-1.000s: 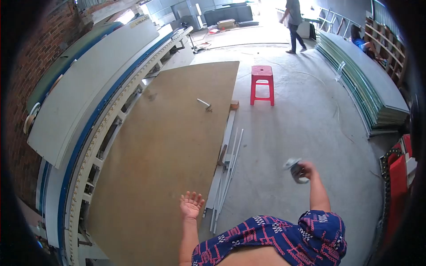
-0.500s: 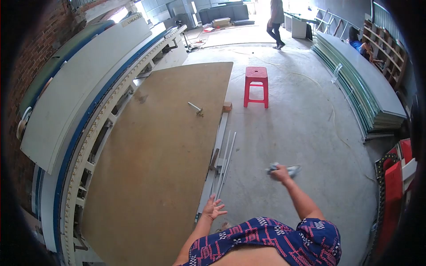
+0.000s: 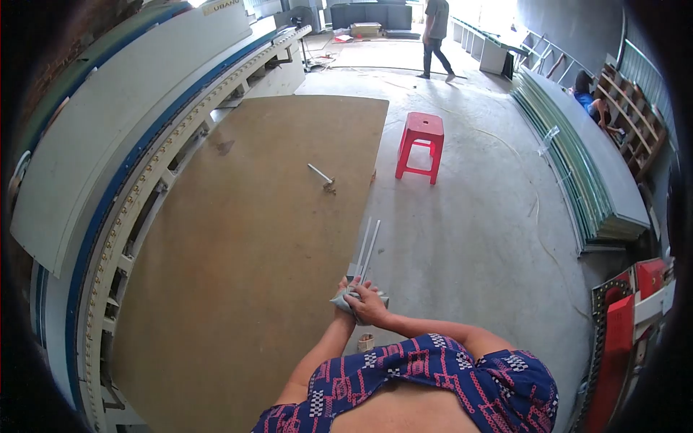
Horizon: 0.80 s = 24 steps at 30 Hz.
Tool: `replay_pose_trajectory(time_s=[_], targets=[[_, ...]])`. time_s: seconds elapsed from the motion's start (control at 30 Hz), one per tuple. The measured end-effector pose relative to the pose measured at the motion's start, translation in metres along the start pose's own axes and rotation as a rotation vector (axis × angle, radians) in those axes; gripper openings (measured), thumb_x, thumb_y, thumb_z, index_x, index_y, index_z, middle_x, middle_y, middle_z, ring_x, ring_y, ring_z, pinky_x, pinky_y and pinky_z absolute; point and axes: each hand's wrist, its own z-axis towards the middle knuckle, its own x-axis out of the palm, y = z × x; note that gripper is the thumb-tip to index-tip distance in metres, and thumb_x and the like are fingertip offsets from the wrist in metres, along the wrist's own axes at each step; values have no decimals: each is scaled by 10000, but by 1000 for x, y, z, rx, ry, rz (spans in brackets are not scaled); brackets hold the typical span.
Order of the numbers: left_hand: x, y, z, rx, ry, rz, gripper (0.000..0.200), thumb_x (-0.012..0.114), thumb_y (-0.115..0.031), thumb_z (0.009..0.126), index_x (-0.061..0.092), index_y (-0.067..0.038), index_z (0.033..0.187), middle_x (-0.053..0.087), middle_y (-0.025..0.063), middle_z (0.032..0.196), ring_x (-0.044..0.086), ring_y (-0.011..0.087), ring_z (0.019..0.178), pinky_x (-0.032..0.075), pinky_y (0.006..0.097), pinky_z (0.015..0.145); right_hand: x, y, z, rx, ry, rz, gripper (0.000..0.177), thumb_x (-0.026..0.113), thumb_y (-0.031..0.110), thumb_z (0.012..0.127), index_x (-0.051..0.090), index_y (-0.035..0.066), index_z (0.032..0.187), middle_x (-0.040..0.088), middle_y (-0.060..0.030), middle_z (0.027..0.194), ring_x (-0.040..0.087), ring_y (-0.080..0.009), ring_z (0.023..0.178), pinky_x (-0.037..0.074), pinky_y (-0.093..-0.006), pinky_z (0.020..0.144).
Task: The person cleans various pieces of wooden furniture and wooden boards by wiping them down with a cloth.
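My right hand [image 3: 369,306] is closed on a grey-blue cloth [image 3: 341,299], pressing it against my left hand [image 3: 345,309]. Both hands meet at the right edge of a large brown board [image 3: 253,238]. The cloth and my right hand mostly cover the fingers of my left hand. Thin white strips [image 3: 370,249] extend forward from just beyond the hands. On the board lies a hammer-like tool [image 3: 321,176] with a pale handle.
A red plastic stool [image 3: 422,133] stands on the floor ahead. Stacked panels [image 3: 585,159] are at the right, with a seated person [image 3: 592,105] behind. Another person [image 3: 436,36] walks at the back. A long machine [image 3: 130,216] runs along the left; red equipment [image 3: 617,339] stands at lower right.
My right hand has come left with the cloth and now meets my left hand, which was open and bare. The person at the back has moved left. The view has shifted slightly.
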Motion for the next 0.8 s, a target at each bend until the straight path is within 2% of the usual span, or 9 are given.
replay_pose_trajectory(time_s=[0.13,0.23,0.3,0.4,0.47,0.57,0.6,0.73,0.8], targets=[[-4,-11,37,-90,147,-131,550,392,-532,886,423,-128,1258,502,144,1197,495,323,1098,406,532,914,-26,6,57,-119,-126,-210,252,572,289,808,571,82,952,587,-185,946,576,-372,884,449,-450,751],[76,-6,13,-116,-53,66,433,382,-427,936,461,-112,1222,516,128,1203,547,272,1040,438,471,904,-52,-6,85,-76,-188,-336,218,579,242,787,575,96,949,569,-169,981,574,-369,878,450,-462,747],[71,-3,40,-102,-72,178,424,393,-406,938,460,-98,1222,531,119,1185,549,258,1043,449,427,898,-74,-7,100,42,-170,-380,239,582,201,771,585,105,990,547,-166,1024,564,-355,918,449,-447,777],[64,4,93,64,-191,223,386,415,-356,938,489,-55,1169,567,111,1104,564,242,1006,476,389,855,-86,-51,128,-261,-203,-209,344,600,144,759,580,152,1102,505,-150,975,527,-315,955,417,-373,856],[65,1,125,197,-305,258,382,424,-359,927,504,-52,1139,580,106,1072,577,248,978,488,412,829,-100,-66,142,-132,7,87,474,643,169,758,510,145,1213,489,-114,1112,467,-239,1083,360,-342,942],[85,-8,174,89,-348,92,281,455,-277,913,538,-54,1062,596,88,981,600,236,873,499,397,778,-147,-28,146,250,204,615,595,725,140,689,471,80,1224,491,-84,1214,462,-182,1109,381,-315,937],[96,-8,186,68,-378,49,256,447,-256,916,547,-57,1043,595,78,966,597,229,861,502,393,764,-163,-33,161,228,214,612,606,730,118,672,475,74,1220,515,-86,1175,488,-183,1072,399,-310,914],[169,7,224,-23,177,107,344,478,-324,909,490,-71,1143,587,87,1036,587,226,929,499,417,786,-261,-77,224,154,245,615,521,718,34,607,560,31,1103,610,-74,953,585,-165,871,479,-288,782],[223,2,224,-128,180,273,383,438,-301,931,435,-95,1254,569,103,1121,569,255,1007,471,476,846,-311,-128,260,129,106,424,423,686,53,654,584,35,1064,612,-73,867,580,-160,829,484,-289,727]])
